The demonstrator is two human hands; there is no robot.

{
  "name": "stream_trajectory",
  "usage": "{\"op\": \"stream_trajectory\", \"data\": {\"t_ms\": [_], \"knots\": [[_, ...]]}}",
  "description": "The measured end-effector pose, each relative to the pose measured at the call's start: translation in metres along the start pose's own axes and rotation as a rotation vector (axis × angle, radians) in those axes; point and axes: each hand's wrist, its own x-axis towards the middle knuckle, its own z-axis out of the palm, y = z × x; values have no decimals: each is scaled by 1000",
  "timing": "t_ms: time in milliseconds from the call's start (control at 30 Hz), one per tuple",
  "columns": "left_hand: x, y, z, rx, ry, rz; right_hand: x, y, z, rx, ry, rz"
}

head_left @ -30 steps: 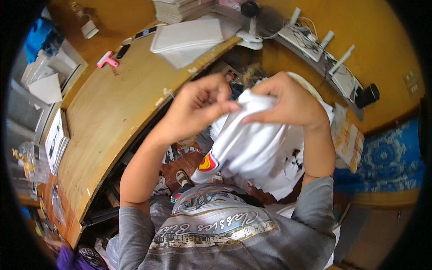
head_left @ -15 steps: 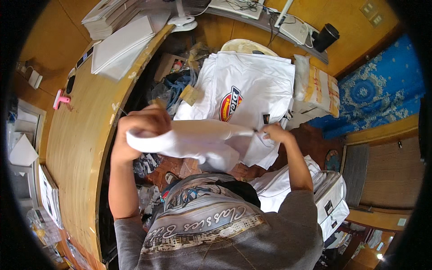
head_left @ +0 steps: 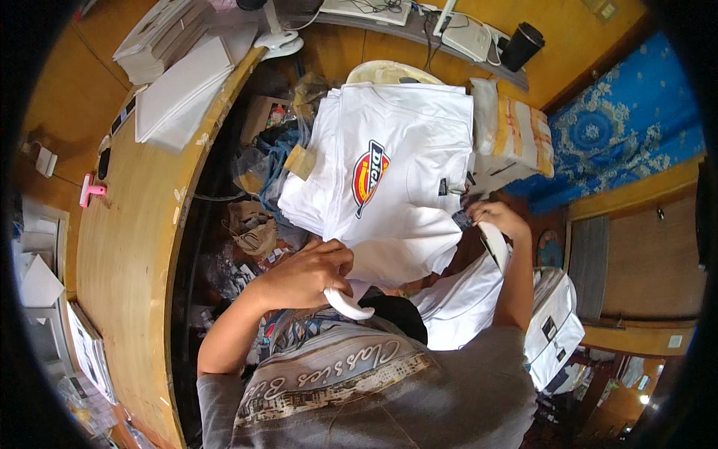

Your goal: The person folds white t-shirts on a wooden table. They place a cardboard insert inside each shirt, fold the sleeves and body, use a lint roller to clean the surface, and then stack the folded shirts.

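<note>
My left hand (head_left: pixel 307 277) is closed on the edge of a white T-shirt (head_left: pixel 404 251), low in front of my body. A folded bit of white cloth sticks out below its fingers. At the right, my right hand (head_left: pixel 501 219) pinches the same shirt near a dark neck label. Between my hands the shirt sags in loose folds. Just beyond lies a stack of white T-shirts (head_left: pixel 318 161), the top one bearing a red, yellow and dark printed emblem. More white shirts (head_left: pixel 552 340) lie folded in a pile by my right elbow.
A wooden table (head_left: pixel 123 254) runs along the left, with white sheets (head_left: pixel 183 93) and a pink-handled scraper (head_left: pixel 91 191) on it. A taped carton (head_left: pixel 523 135) stands beyond the stack at right. Plastic bags and scraps clutter the floor under the table edge. A black tumbler (head_left: pixel 523 46) stands on the back shelf.
My left hand has come down and inward toward my body with its shirt edge. My right hand has moved slightly right, and the stretched shirt now hangs looser.
</note>
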Motion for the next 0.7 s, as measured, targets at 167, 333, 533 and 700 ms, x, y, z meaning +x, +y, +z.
{"op": "stream_trajectory", "data": {"t_ms": [167, 333, 533, 700], "knots": [[1, -16, -3, -142, 14, 34, 0, 10, -7, -123, 74, 57], [-5, 10, -53, -401, 482, -38, 62, -141, 36, -873, 808, -270], [-54, 56, -78, 219, 714, -223, 92, -280, 167, 412, -378, -847], [-119, 91, -67, 183, 841, -600, 126, -317, 195, -66, -556, -648]]}}
